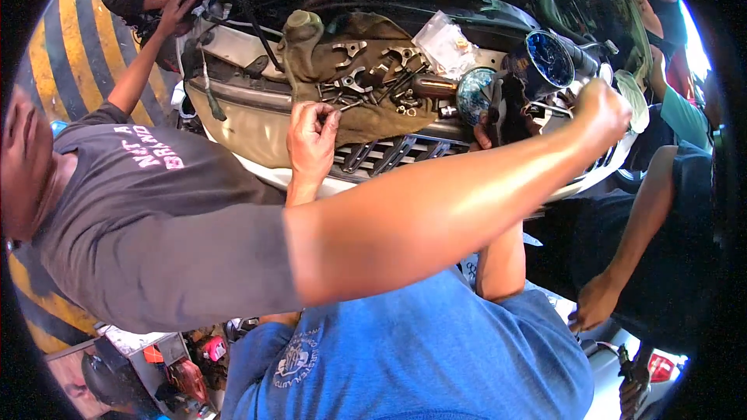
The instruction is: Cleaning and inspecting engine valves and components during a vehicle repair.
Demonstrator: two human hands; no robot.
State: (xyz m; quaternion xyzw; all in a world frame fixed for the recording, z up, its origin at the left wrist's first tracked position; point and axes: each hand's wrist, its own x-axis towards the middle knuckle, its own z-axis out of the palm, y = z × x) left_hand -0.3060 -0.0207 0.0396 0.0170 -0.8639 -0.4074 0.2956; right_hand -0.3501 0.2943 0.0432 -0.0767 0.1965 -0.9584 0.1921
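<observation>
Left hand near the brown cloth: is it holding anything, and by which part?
That cannot be told: the left hand is curled as if pinching, but anything between its fingertips is too small to make out.

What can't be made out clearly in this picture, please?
All in the head view:
Left hand: anything between its fingertips is too small to tell.
Right hand: mostly hidden by the dark item beside its fingers.
Right forearm: partly covered by the co-worker's arm.
Co-worker's hand: blurred, so its grip is unclear.
</observation>
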